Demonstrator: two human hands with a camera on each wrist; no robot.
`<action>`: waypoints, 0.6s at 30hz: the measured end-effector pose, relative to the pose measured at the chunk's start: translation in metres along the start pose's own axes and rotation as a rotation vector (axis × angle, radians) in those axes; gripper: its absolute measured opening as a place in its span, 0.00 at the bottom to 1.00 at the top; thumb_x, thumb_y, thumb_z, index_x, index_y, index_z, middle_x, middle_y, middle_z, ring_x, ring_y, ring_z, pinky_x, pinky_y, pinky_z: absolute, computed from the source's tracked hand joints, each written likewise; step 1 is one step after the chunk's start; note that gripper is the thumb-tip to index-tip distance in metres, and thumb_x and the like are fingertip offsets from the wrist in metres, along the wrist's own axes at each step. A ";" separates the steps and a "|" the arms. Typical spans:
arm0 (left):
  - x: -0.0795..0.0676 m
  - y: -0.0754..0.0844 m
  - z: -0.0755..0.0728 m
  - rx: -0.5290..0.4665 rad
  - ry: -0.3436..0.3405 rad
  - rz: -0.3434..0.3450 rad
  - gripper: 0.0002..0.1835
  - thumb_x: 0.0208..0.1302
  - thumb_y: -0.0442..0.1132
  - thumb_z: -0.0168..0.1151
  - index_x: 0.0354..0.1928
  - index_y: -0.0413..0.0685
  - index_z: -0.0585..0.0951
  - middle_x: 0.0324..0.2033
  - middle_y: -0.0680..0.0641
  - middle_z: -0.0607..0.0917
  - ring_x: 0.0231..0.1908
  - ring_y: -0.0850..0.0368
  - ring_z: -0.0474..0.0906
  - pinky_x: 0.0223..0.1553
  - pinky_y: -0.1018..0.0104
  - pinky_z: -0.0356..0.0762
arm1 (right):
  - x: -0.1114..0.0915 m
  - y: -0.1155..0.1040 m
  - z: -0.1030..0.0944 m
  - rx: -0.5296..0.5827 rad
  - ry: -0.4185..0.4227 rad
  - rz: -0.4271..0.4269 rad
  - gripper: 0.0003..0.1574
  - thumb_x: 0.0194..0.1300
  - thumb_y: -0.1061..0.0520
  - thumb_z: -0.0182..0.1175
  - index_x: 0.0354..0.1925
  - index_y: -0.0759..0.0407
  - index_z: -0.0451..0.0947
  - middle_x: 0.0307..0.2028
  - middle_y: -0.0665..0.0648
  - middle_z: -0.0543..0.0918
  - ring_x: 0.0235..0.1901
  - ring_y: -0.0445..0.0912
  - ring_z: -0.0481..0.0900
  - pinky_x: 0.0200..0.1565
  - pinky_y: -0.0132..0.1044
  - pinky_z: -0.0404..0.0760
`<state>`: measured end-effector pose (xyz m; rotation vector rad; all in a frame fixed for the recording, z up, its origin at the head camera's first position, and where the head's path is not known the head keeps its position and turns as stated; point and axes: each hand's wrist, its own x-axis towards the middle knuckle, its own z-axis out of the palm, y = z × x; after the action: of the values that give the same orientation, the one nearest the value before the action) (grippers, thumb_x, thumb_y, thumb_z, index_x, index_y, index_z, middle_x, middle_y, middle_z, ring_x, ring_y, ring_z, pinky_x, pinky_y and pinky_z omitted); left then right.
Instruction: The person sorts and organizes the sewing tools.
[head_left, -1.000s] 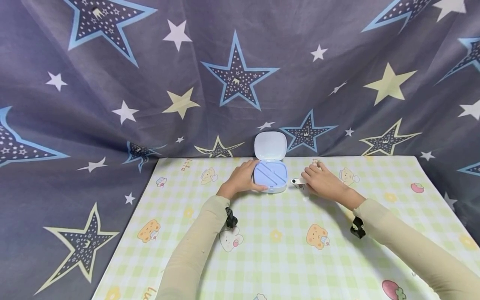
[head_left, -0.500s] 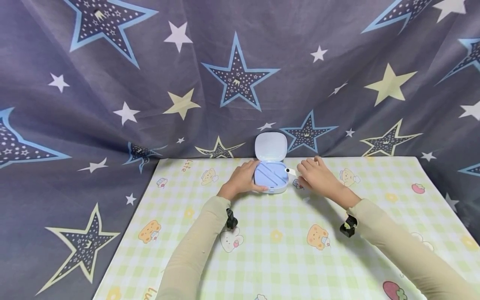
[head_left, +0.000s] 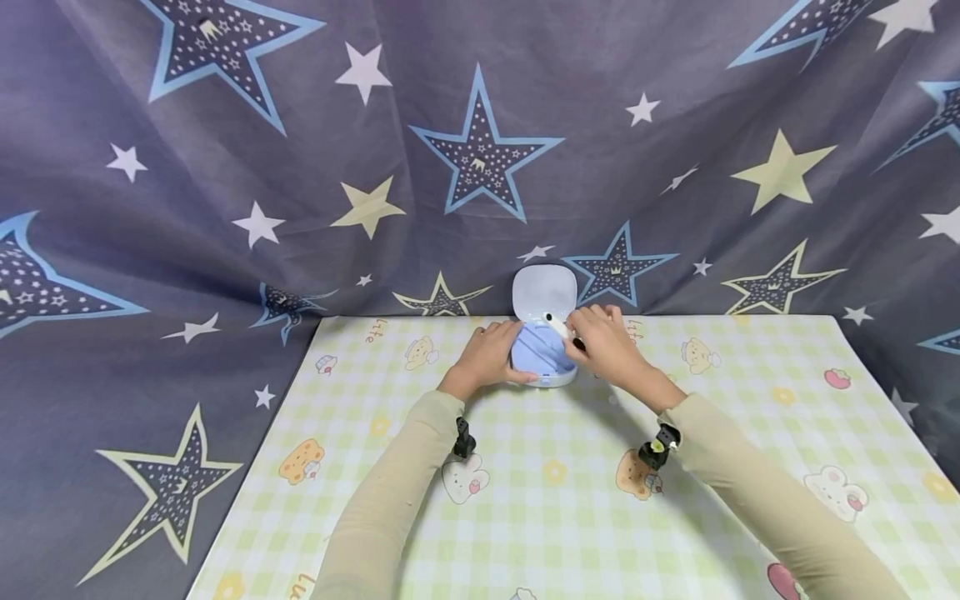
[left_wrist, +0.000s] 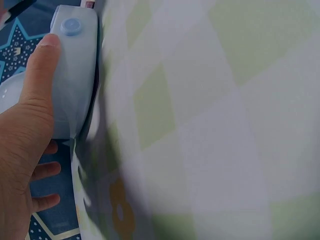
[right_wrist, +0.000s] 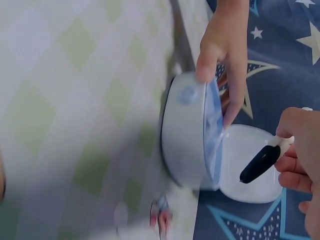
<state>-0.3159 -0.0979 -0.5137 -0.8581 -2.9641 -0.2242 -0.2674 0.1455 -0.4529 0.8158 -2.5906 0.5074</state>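
A small white and light-blue lidded box [head_left: 557, 380] stands at the table's far edge, its white lid [head_left: 545, 287] raised behind it. Diagonal dividers cross its blue inside. My left hand [head_left: 486, 354] holds the box by its left side, thumb on the front rim near the round blue button. My right hand [head_left: 602, 343] pinches a small white tool [head_left: 558, 326] above the box's right back part. In the right wrist view the tool's black tapered end [right_wrist: 261, 164] shows beside the right fingers. What kind of tool it is, I cannot tell.
A green checked tablecloth [head_left: 510, 517] with cartoon prints covers the table. Right behind the far edge hangs a dark curtain [head_left: 322, 125] with stars. A black wrist camera [head_left: 659, 446] sits on the right cuff, another camera [head_left: 463, 439] on the left.
My right hand has moved left and back with the small tool, from beside the box to over it. My left hand keeps its hold on the box.
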 end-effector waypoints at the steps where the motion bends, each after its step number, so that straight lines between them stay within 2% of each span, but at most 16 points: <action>1: 0.000 0.000 0.000 0.004 -0.003 -0.002 0.62 0.48 0.77 0.68 0.78 0.47 0.61 0.72 0.45 0.71 0.69 0.46 0.70 0.66 0.44 0.71 | 0.002 -0.003 0.001 0.017 -0.009 0.010 0.07 0.68 0.56 0.59 0.36 0.59 0.72 0.32 0.56 0.78 0.35 0.52 0.70 0.53 0.56 0.63; 9: 0.000 0.003 -0.002 -0.007 -0.006 -0.004 0.62 0.49 0.76 0.68 0.78 0.46 0.61 0.72 0.45 0.71 0.68 0.46 0.70 0.66 0.43 0.72 | 0.011 -0.013 0.011 0.096 -0.026 0.047 0.09 0.66 0.56 0.62 0.37 0.60 0.74 0.31 0.58 0.79 0.35 0.52 0.71 0.51 0.55 0.63; 18: -0.002 0.003 -0.003 -0.009 -0.014 -0.012 0.61 0.51 0.75 0.69 0.78 0.45 0.60 0.72 0.44 0.70 0.69 0.45 0.69 0.66 0.43 0.72 | 0.013 -0.010 0.022 0.158 -0.064 0.119 0.10 0.64 0.56 0.66 0.35 0.58 0.74 0.31 0.57 0.79 0.34 0.51 0.71 0.50 0.54 0.64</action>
<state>-0.3122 -0.0970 -0.5106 -0.8465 -2.9842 -0.2325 -0.2763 0.1221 -0.4639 0.7417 -2.6963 0.7403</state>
